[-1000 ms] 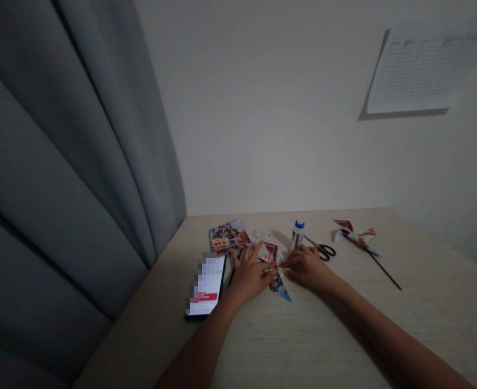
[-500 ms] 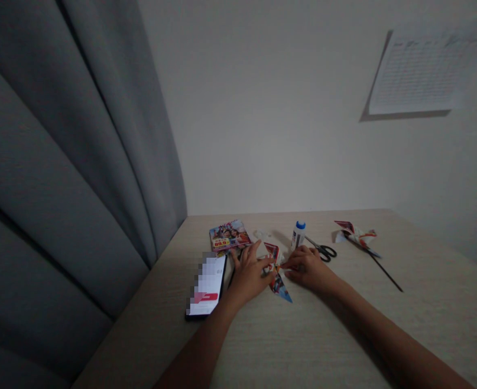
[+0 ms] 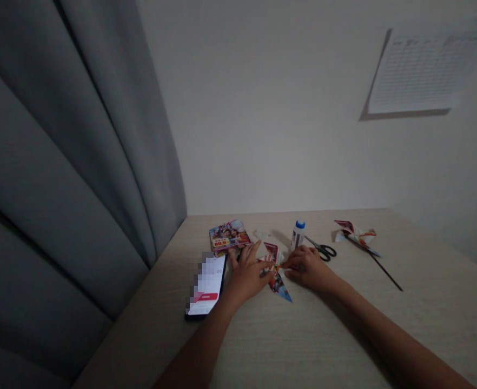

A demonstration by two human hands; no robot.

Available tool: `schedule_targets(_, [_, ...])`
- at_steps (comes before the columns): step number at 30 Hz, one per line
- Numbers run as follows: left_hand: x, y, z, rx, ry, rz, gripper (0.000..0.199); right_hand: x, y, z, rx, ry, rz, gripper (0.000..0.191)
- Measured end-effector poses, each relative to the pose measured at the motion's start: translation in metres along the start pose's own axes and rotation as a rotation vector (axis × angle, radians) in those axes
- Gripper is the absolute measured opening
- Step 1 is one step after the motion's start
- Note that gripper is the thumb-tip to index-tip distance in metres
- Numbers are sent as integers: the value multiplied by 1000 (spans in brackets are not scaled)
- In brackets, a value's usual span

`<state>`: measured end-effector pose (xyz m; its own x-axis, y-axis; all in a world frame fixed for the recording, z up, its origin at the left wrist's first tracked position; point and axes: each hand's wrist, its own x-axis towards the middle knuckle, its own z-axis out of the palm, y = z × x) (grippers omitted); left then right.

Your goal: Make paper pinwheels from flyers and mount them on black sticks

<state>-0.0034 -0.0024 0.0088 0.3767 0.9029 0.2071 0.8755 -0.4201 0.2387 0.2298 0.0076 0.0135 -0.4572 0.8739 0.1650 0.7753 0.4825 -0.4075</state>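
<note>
A pale wood-grain desk (image 3: 344, 335) fills the lower part of the view, its far edge meeting a white wall (image 3: 263, 135) and its left edge running beside a heavy grey curtain (image 3: 80, 162) that hangs in deep folds. A printed sheet of paper (image 3: 429, 70) is fixed high on the wall to the right. The desktop extends well past the hands, toward the person and out to the right. Near the middle of the far half, a pinwheel of folded printed paper (image 3: 278, 285) lies between the person's hands, its pointed red, white and blue blades fanning from a gathered centre. The left hand (image 3: 246, 276) is half open with spread fingers, its fingertips at the pinwheel's centre; whether it grips cannot be told. The right hand (image 3: 306, 267) has its fingers curled together, pinching that centre. Just left of the left hand lie a smartphone (image 3: 208, 283), its screen pixelated, and a glossy flyer (image 3: 229, 236). Beyond the pinwheel stand a blue-capped glue bottle (image 3: 297, 235) and, just to its right, black-handled scissors (image 3: 323, 252). Well to the right rests a second paper pinwheel (image 3: 355, 232) on a thin dark stick (image 3: 386, 275).
</note>
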Motion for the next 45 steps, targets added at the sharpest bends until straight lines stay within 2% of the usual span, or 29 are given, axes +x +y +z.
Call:
schedule_targets(7, [1, 4, 2, -60, 67, 0, 30, 0, 0, -1, 4, -8, -5, 23])
schedule_targets(13, [-1, 6, 3, -58, 7, 26, 26, 0, 0, 1, 4, 2, -5, 22])
schedule_targets(21, [-3, 6, 3, -54, -38, -13, 27, -1, -2, -1, 17, -10, -3, 24])
schedule_targets(26, [-1, 7, 9, -86, -14, 26, 32, -1, 0, 0, 31, -9, -19, 23])
schedule_targets(31, [16, 12, 5, -43, 60, 97, 38, 0, 2, 2, 35, -15, -17, 24])
schedule_targets(36, [49, 17, 3, 62, 97, 119, 38, -1, 0, 1, 48, -28, -1, 25])
schedule_targets(40, [70, 15, 9, 103, 72, 69, 37, -1, -1, 1, 60, -27, 15, 26])
schedule_targets(45, [74, 5, 15, 156, 124, 35, 35, 0, 0, 3, 81, -26, 22, 27])
